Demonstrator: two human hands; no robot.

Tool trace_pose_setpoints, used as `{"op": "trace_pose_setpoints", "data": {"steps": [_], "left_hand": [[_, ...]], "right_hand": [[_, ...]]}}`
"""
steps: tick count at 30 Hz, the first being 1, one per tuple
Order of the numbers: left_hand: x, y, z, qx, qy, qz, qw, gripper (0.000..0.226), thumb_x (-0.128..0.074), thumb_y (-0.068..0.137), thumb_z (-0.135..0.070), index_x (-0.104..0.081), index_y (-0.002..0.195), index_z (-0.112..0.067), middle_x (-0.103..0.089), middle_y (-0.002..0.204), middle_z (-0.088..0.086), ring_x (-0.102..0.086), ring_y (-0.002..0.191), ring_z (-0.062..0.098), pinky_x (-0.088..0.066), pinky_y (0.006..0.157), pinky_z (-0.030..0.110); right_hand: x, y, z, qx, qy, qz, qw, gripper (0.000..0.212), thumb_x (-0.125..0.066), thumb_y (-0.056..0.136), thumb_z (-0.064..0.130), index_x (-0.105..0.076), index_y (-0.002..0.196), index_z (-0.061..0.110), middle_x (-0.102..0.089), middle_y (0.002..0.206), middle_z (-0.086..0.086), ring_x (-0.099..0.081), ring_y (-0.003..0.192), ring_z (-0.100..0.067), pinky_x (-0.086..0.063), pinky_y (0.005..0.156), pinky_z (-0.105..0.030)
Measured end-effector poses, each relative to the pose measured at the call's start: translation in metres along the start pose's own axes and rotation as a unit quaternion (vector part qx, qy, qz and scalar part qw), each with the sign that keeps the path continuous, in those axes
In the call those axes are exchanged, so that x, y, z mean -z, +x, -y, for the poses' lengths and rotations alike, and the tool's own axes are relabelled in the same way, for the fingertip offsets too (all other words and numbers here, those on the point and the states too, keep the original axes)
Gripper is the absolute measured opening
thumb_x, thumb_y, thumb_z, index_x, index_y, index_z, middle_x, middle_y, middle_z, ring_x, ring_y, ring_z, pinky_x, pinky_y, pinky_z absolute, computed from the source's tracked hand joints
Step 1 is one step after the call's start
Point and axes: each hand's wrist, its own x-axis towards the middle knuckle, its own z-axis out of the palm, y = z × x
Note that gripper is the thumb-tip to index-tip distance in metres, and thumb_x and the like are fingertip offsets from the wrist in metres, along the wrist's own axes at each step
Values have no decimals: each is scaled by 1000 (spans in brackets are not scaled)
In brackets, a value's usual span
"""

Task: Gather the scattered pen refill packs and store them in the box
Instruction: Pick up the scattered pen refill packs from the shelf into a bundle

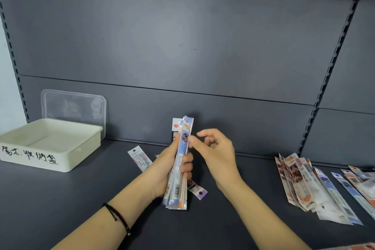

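My left hand grips a bundle of several long pen refill packs, held upright above the dark shelf. Just right of the bundle my right hand hovers with fingers curled and apart, thumb and forefinger touching the bundle's upper edge. One white pack lies flat behind my left hand, and a purple-ended pack lies under the bundle. A fan of several more packs is spread at the right. The cream box, open and without contents, stands at the far left with handwriting on its front.
A clear lid leans against the grey back panel behind the box. Slotted shelf uprights run up both sides. The dark shelf surface stretches between the box and the packs. A black cord bracelet sits on my left wrist.
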Motion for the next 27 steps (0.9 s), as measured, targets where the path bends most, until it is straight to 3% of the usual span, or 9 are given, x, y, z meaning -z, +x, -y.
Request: {"op": "trace_pose_setpoints", "data": {"steps": [4,7,9,11,13,17,22,25,27], "left_hand": [[18,6,-13,-28,-62,-26,997,46,-43,84,-61,-48,81,-16,-37,45,-5,-33,31,6,-31,32,16],[29,8,-22,-59,-94,-60,992,55,-36,82,-71,-46,75,-16,-35,40,-5,-32,27,5,-27,32,12],[34,8,-26,-73,-102,-69,990,54,-40,79,-71,-46,74,-17,-35,40,-5,-31,27,5,-25,33,12],[36,6,-28,-82,-103,-67,989,41,-52,79,-57,-48,75,-17,-35,42,-6,-32,30,4,-27,34,13],[36,3,-27,-85,-102,-65,989,24,-60,78,-39,-50,77,-16,-38,44,-6,-35,31,4,-31,33,13],[33,0,-24,-91,-84,-63,990,17,-60,79,-29,-55,82,-13,-45,48,-4,-40,33,5,-37,35,15],[31,-1,-22,-111,-31,-71,991,18,-61,82,-29,-53,81,-13,-49,54,-2,-49,45,9,-44,42,20],[29,2,-19,-110,-32,-88,990,19,-64,81,-28,-54,76,-13,-58,63,3,-64,70,18,-57,64,26],[24,4,-18,-111,-21,-100,989,18,-63,84,-27,-56,77,-11,-69,77,9,-68,88,23,-57,84,32]], "right_hand": [[13,4,-14,-20,-101,86,991,12,-77,77,25,-69,72,17,-58,63,7,-49,58,-3,-42,62,-18],[24,0,-28,-60,-256,195,945,23,-81,67,41,-71,75,22,-67,73,5,-55,63,-2,-45,64,-18],[25,-3,-31,-59,-340,235,909,28,-80,61,48,-70,76,27,-65,85,9,-59,74,-2,-50,73,-24],[22,-6,-28,-52,-358,232,903,19,-78,62,41,-69,71,28,-59,88,11,-61,80,-5,-55,79,-33],[22,-7,-22,-60,-346,233,907,7,-76,66,28,-70,68,25,-58,83,11,-62,79,-8,-56,79,-35],[28,-6,-17,-102,-272,251,923,10,-72,71,7,-71,69,16,-64,66,8,-58,58,-6,-49,55,-18],[36,3,-15,-86,-63,130,986,11,-73,78,4,-71,77,14,-63,65,4,-54,58,-6,-41,55,-16],[43,9,-9,-90,47,54,993,8,-71,83,9,-71,89,14,-65,70,6,-57,62,-6,-43,57,-17],[46,13,-8,-92,84,8,992,4,-69,86,15,-72,83,16,-67,70,6,-58,67,-7,-45,63,-23]]}}
